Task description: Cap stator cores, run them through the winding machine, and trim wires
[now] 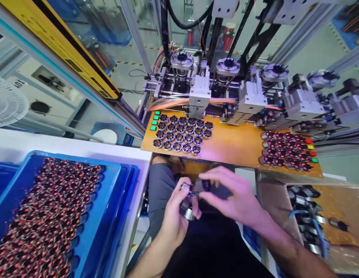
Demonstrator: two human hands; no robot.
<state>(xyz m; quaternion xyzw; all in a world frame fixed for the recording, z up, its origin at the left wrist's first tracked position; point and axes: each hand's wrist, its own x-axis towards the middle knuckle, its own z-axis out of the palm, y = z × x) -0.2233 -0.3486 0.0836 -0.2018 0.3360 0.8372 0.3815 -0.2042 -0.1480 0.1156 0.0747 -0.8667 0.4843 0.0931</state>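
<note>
My left hand [174,218] is closed around silver-and-black motor stator cores [187,210], held low in front of my lap; fingers hide part of them, so I cannot tell how many. My right hand [237,197] pinches a dark cylindrical stator core [202,185] between thumb and fingers, just above and right of the left hand. That core is blurred, and whether it touches the ones in the left hand is unclear. Beyond my hands, rows of unwound stator cores [179,137] stand on the left part of an orange board [228,144].
Copper-wound stators [286,150] stand at the board's right end beside coloured buttons. Winding machine heads [199,90] rise behind the board. A blue tray [105,193] of wound stators lies left. At right, an open plastic-lined box [341,247] holds loose cores.
</note>
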